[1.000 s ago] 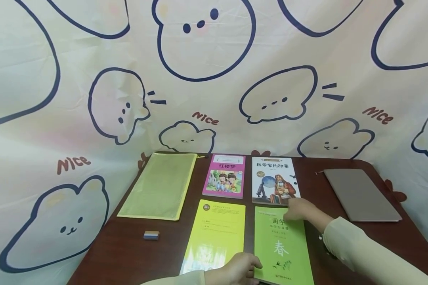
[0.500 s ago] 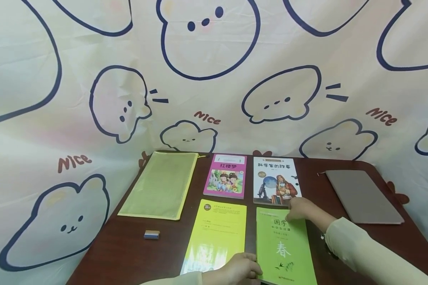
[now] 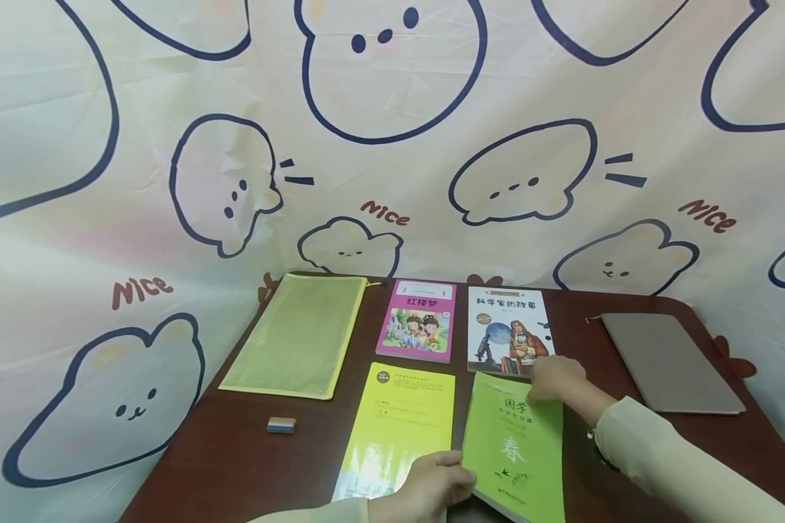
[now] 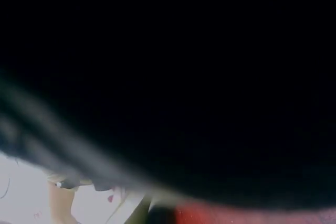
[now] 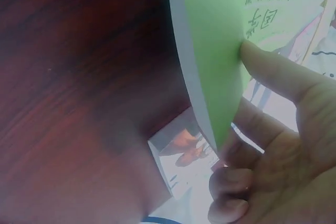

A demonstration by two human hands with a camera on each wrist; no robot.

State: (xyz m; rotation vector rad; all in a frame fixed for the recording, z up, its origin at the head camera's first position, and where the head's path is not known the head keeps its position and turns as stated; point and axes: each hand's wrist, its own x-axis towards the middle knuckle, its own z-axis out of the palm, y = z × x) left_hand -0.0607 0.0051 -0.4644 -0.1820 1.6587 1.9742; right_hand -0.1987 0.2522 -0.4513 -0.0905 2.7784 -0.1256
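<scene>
My R hand (image 3: 552, 379) pinches green book (image 3: 517, 443) top corner, thumb on cover; L hand (image 3: 435, 485) grips its lower-left edge, book raised off table (image 3: 628, 465).

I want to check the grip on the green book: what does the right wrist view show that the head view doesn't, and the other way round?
Only the right wrist view shows the thumb on the cover with fingers curled beneath the lifted edge. Only the head view shows the left hand at the near corner, plus the yellow booklet, mesh pouch and eraser. Both show the green book, the right hand and the scientist book.
</scene>
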